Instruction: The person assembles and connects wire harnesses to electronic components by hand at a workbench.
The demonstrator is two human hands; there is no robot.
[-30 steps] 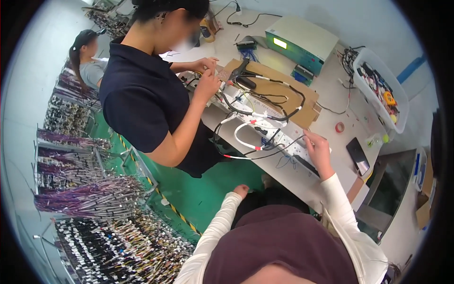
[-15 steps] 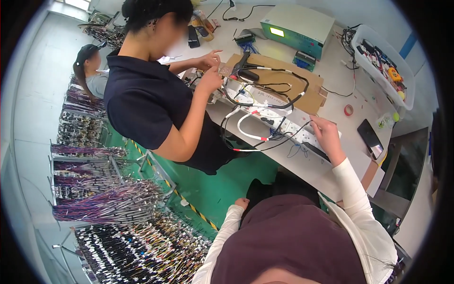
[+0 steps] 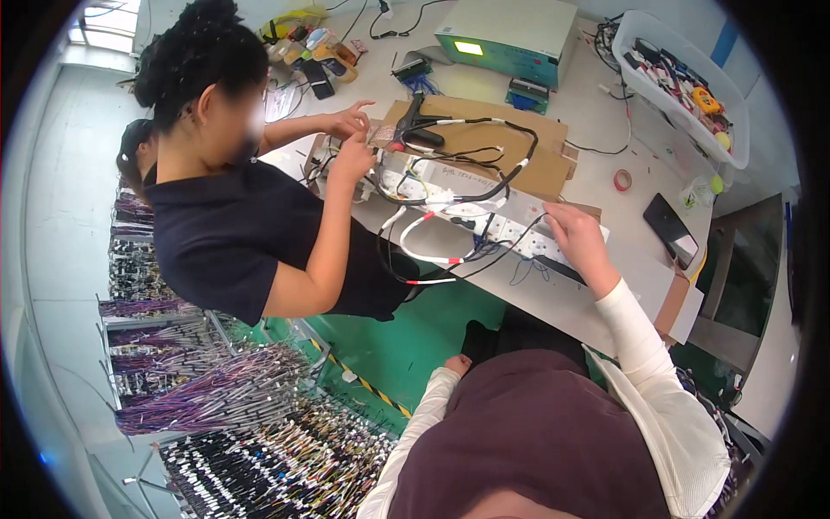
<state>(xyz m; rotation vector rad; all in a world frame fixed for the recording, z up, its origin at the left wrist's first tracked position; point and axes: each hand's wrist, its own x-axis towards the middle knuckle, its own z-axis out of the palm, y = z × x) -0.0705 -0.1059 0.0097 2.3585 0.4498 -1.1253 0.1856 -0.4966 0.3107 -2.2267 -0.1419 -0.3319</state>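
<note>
My right hand (image 3: pixel 577 238) is over the near right part of a long white test board with sockets (image 3: pixel 525 235). Its thumb and fingertips pinch the end of a thin black cable (image 3: pixel 504 256). That cable runs left into a looped wiring harness (image 3: pixel 534 138), black with white and red bands, lying across the board. My left hand (image 3: pixel 458 365) is low beside my lap, fingers curled in, with nothing visible in it. At the board's far left end, a co-worker's hands (image 3: pixel 353 143) work at the wires, their fingers bent close together.
Cardboard (image 3: pixel 484 138) lies behind the board, with a black-handled tool (image 3: pixel 421 130) on it. Further back stands a green-fronted tester (image 3: pixel 506 43). To the right are a clear bin of parts (image 3: pixel 735 95), red tape (image 3: pixel 622 179) and a phone (image 3: pixel 670 229). Cable racks (image 3: pixel 233 389) stand at left.
The whole view has shifted, so the table and co-worker sit further left in it. My right hand stays on the cable end, and my left hand stays low by my lap.
</note>
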